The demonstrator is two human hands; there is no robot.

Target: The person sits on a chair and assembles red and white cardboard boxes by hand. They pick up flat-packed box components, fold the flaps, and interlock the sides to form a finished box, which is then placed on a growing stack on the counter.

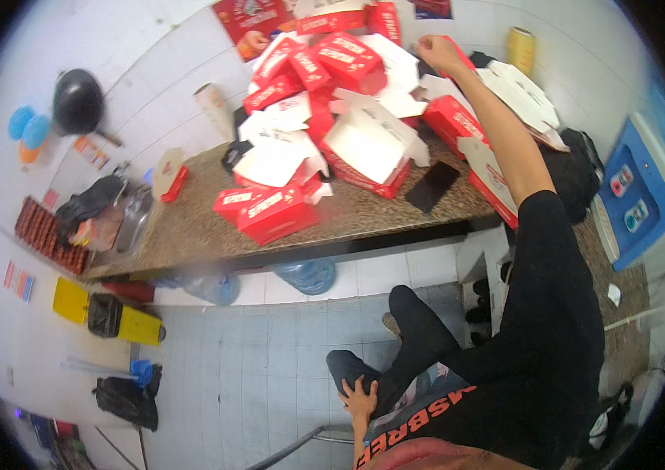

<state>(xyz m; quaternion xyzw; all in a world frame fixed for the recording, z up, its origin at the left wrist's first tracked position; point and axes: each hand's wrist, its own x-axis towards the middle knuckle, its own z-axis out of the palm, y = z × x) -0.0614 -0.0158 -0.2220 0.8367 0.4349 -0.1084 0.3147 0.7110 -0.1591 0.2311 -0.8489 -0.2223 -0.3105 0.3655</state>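
A tall heap of red and white folding food cartons (348, 63) covers the back of the granite counter (364, 211). My right arm stretches over the counter's right side, and my right hand (438, 53) is at the back, beside the heap's white flaps. Its fingers are curled; what they hold, if anything, is hidden. A red carton edge (458, 52) shows beside the wrist. Down low, my left hand (360, 398) rests on my knee with its fingers spread, holding nothing. An open carton (371, 149) faces up at the heap's front, near a dark phone (432, 186).
A closed red carton (276, 215) sits near the counter's front edge. Another carton (169, 176) stands apart at the left, towards the sink (135, 223). A yellow roll (520, 51) stands at the back right, and a blue dispenser (636, 196) is farther right. Water jugs (306, 276) are below.
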